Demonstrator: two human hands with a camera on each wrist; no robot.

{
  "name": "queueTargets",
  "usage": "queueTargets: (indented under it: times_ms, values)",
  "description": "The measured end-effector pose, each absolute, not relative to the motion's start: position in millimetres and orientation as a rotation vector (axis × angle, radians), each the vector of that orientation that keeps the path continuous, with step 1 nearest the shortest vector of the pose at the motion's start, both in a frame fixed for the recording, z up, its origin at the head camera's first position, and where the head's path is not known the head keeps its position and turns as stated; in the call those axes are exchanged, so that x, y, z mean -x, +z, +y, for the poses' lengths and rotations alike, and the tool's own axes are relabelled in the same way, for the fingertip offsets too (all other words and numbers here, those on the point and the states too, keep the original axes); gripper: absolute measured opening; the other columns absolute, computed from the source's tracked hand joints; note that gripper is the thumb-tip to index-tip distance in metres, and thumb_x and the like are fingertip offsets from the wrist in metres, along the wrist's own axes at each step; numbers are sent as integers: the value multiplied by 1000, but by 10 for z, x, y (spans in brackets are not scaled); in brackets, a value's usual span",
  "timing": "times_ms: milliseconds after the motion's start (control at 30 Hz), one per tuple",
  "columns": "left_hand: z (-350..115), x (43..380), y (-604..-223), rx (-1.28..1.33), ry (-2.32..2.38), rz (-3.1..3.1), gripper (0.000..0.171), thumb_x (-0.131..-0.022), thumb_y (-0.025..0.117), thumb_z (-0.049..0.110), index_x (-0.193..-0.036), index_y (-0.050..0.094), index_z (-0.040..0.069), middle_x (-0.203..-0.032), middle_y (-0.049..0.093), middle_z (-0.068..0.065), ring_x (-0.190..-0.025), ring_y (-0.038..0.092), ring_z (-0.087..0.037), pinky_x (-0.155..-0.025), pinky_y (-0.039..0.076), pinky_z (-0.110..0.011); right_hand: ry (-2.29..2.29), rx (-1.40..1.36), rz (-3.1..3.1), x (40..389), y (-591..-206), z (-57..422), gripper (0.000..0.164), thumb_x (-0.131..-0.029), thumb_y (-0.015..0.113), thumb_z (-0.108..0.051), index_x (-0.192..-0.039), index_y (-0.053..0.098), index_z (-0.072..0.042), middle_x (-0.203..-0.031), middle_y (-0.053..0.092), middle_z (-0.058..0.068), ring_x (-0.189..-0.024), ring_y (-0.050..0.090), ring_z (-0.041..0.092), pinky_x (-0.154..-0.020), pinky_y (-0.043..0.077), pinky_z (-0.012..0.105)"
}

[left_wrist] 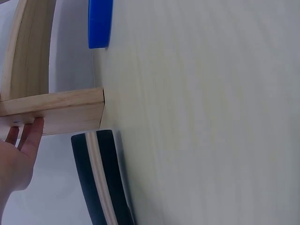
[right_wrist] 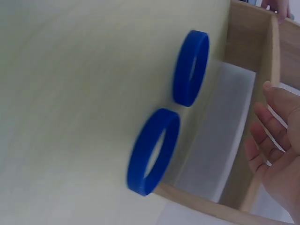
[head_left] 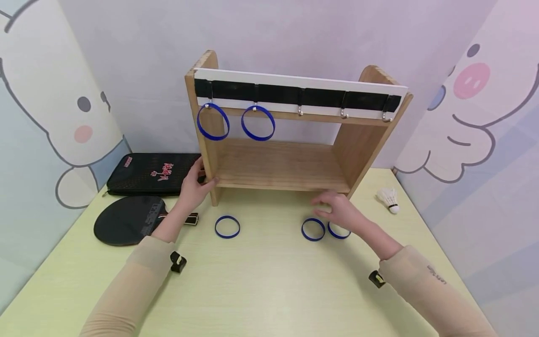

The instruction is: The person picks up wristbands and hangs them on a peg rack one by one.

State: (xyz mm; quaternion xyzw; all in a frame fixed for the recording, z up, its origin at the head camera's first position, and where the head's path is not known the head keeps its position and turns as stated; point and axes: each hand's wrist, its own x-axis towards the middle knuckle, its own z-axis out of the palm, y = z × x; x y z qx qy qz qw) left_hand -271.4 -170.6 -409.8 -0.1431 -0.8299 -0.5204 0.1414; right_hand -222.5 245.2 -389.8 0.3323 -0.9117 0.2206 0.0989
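A wooden shelf rack (head_left: 286,161) stands on the table. My left hand (head_left: 193,188) grips its left side panel, thumb at the front and fingers on the outer face. Across the rack's top runs a white-and-black rail (head_left: 278,93) with several metal hooks. One blue ring (head_left: 215,138) hangs from the leftmost hook and another blue ring (head_left: 259,139) from the hook beside it. My right hand (head_left: 338,211) hovers over the table below the rack's right end, empty, fingers loosely bent. Under it lie two blue rings, a nearer ring (right_wrist: 145,157) and a farther ring (right_wrist: 185,70).
Another blue ring (head_left: 227,237) lies on the table (head_left: 269,285) below the rack's left end. At left are a black table tennis bat (head_left: 126,220) and a black zipped case (head_left: 139,175). A shuttlecock (head_left: 389,199) lies at right.
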Motion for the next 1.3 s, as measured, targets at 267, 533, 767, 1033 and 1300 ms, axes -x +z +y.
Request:
queueTargets:
  times_ms: [267, 533, 767, 1033, 1300]
  values:
    - [-1714, 2712, -4101, 400, -1513, -2399, 76, -90, 64, 13, -151, 20, 18, -143, 36, -19, -121, 47, -39, -89, 50, -54, 656, -955, -2844, 2291, -4164, 2546, 18, -79, 76, -12, -96, 71, -9, -96, 70, 0, -86, 62, 16, -75, 55, 35]
    - [-1715, 2700, -4103, 404, -1494, -2395, 76, -89, 65, 12, -151, 21, 16, -143, 36, -19, -120, 48, -38, -87, 51, -53, 706, -939, -2920, 2351, -4339, 2609, 14, -78, 77, -12, -90, 71, -10, -87, 69, -4, -80, 63, 10, -72, 55, 27]
    - [-1715, 2705, -4110, 407, -1490, -2398, 76, -89, 65, 11, -151, 21, 15, -142, 37, -20, -120, 48, -39, -88, 51, -53, 701, -935, -2972, 2385, -4395, 2601, 11, -79, 76, -12, -89, 70, -12, -81, 66, -7, -73, 57, 6, -67, 52, 23]
    - [-1705, 2710, -4105, 407, -1491, -2400, 76, -89, 64, 11, -151, 21, 15, -142, 36, -20, -121, 48, -39, -87, 51, -52, 706, -933, -2968, 2405, -4420, 2591, 8, -81, 74, -11, -86, 69, -13, -78, 64, -8, -70, 55, 5, -64, 50, 21]
    - [-1703, 2713, -4105, 415, -1483, -2399, 75, -89, 64, 11, -151, 21, 16, -145, 34, -19, -120, 48, -39, -87, 51, -53, 757, -933, -2953, 2364, -4335, 2566, 8, -82, 72, -9, -85, 68, -15, -78, 65, -9, -72, 57, 4, -63, 51, 20]
